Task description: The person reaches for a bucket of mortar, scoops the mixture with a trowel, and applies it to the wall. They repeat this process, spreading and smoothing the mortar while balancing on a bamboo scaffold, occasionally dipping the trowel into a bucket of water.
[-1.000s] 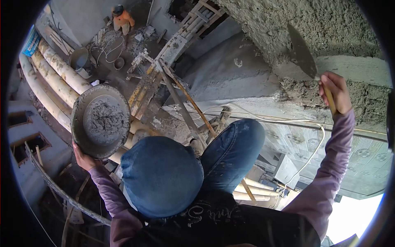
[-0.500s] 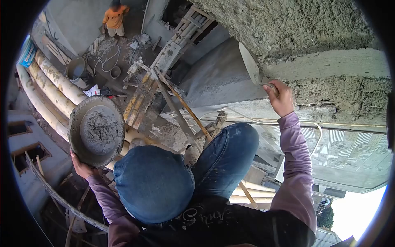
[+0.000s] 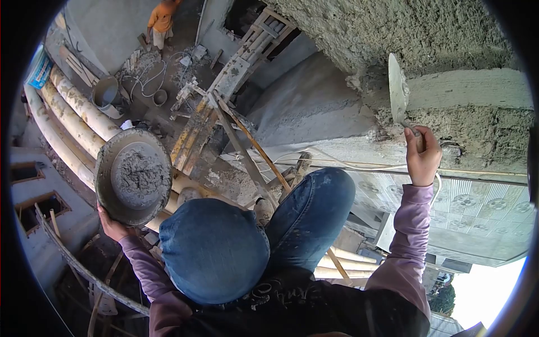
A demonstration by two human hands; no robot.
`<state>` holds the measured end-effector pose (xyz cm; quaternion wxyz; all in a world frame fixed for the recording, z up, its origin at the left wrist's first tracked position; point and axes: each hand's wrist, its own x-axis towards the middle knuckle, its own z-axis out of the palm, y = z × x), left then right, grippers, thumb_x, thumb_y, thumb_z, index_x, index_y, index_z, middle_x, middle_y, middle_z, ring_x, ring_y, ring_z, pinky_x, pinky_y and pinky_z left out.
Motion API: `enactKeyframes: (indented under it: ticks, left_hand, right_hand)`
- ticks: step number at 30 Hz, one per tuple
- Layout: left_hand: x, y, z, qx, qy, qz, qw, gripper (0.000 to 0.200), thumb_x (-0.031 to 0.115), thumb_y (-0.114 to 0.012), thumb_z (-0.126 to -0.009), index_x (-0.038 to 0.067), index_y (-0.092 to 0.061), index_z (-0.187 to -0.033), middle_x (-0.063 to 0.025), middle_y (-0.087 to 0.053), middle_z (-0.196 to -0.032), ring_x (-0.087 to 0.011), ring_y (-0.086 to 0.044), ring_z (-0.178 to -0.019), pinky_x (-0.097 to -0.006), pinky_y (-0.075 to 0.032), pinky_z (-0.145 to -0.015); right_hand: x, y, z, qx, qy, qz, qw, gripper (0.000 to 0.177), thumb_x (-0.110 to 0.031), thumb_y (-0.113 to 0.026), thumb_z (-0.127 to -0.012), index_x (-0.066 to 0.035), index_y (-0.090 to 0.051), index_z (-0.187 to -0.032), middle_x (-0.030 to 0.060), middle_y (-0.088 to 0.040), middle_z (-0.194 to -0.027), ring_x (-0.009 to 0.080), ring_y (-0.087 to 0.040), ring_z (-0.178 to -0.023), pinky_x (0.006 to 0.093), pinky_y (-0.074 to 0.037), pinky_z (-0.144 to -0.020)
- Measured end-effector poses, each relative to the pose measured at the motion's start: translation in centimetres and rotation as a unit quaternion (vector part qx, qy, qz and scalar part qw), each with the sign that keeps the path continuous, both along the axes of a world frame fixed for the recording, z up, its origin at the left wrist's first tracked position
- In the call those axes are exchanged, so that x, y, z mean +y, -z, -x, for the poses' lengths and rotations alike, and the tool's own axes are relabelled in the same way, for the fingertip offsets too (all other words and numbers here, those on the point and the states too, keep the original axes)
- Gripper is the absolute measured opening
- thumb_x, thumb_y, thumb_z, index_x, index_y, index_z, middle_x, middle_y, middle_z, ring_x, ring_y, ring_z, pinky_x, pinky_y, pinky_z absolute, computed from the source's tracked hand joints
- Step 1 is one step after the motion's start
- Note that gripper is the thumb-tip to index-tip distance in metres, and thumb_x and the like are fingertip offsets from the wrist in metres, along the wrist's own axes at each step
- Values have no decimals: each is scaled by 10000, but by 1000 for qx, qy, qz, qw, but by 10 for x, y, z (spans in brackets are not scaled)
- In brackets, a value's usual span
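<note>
Our right hand (image 3: pixel 424 155), with the forearm reaching up from the lower right, grips the handle of the trowel (image 3: pixel 398 90) — blade pointing toward the top of the view, beside the rough mortar wall (image 3: pixel 449 45). Our left hand (image 3: pixel 117 226), on a bent arm, holds the mortar pan (image 3: pixel 103 188) at its lower edge; wet mortar (image 3: pixel 140 174) lies inside — the pan is left of our knee (image 3: pixel 216 253).

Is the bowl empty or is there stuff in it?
Not empty: the bowl has a lumpy gray heap of mortar in it, held up by the left hand.
</note>
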<state>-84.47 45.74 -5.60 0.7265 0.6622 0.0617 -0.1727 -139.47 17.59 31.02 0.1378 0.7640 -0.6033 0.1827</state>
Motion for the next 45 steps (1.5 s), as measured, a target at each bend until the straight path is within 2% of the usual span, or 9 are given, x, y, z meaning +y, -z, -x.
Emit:
enactKeyframes:
  ticks: [2, 7, 12, 18, 21, 27, 32, 40, 45]
  left_hand:
    - [-2, -6, 3, 49, -10, 34, 998, 492, 314, -534, -1015, -41, -548, -1356, -126, -598, -1323, -232, -590, -1162, -362, -467, -1008]
    - [5, 1, -7, 45, 53, 12, 998, 519, 287, -568, -994, -27, -494, -1402, -124, -570, -1358, -236, -565, -1203, -368, -448, -1032]
    - [8, -6, -4, 96, 121, 138, 978, 494, 249, -547, -1001, -7, -475, -1418, -124, -569, -1357, -239, -561, -1215, -376, -437, -1043]
    - [-5, -26, 26, 59, 67, 177, 980, 487, 220, -535, -1020, -28, -451, -1431, -146, -583, -1339, -236, -587, -1178, -370, -458, -1032]
    - [-13, -32, 43, 51, 34, 170, 983, 474, 168, -550, -1012, -31, -452, -1430, -139, -605, -1310, -212, -596, -1149, -351, -466, -1014]
    - [-34, -51, 78, -30, 47, 126, 990, 440, 134, -535, -1014, -57, -478, -1406, -143, -612, -1298, -188, -592, -1140, -330, -447, -1023]
    - [-50, -62, 83, -28, 62, 146, 987, 429, 110, -544, -1012, -55, -483, -1403, -143, -629, -1275, -185, -607, -1122, -316, -461, -1008]
    - [-48, -47, 67, -12, 27, 131, 991, 406, 115, -577, -998, -55, -533, -1364, -129, -625, -1286, -171, -583, -1169, -296, -426, -1039]
    - [-31, -31, 42, 18, 32, 153, 988, 424, 133, -565, -1000, -51, -517, -1380, -140, -623, -1280, -187, -602, -1133, -316, -453, -1020]
  right_hand:
    - [7, -7, -16, 102, -75, 103, 987, 218, -161, -781, -822, -17, -668, -938, 98, -629, -755, 191, -618, -612, 299, -453, -561]
    - [39, -39, -83, -32, -184, -104, 977, 250, -109, -824, -764, 4, -665, -921, 107, -630, -767, 201, -628, -656, 310, -472, -583]
    - [-18, -33, -103, -299, -257, -554, 734, 231, -76, -800, -791, 48, -677, -941, 108, -642, -736, 120, -604, -628, 266, -443, -554]
    - [-32, 16, -122, -169, -56, -196, 964, 174, -112, -731, -853, 37, -667, -915, 117, -640, -745, 183, -631, -616, 320, -485, -576]
    - [4, 57, -203, -6, -267, -226, 937, 219, -198, -739, -807, -33, -668, -931, 166, -645, -847, 394, -650, -756, 431, -515, -665]
    - [21, 244, -346, 278, -442, -179, 834, 217, -197, -699, -762, -3, -728, -855, 238, -651, -876, 367, -697, -817, 443, -557, -740]
    - [68, 261, -354, 125, -357, -468, 799, 210, -185, -687, -799, 6, -731, -875, 235, -682, -942, 405, -682, -916, 460, -546, -812]
    - [70, 275, -304, -96, -399, -446, 795, 206, -181, -650, -891, -2, -595, -979, 174, -601, -901, 397, -613, -866, 461, -480, -752]
    - [45, 142, -300, -102, -458, -309, 827, 234, -162, -721, -831, -6, -612, -966, 149, -590, -860, 370, -618, -756, 430, -484, -645]
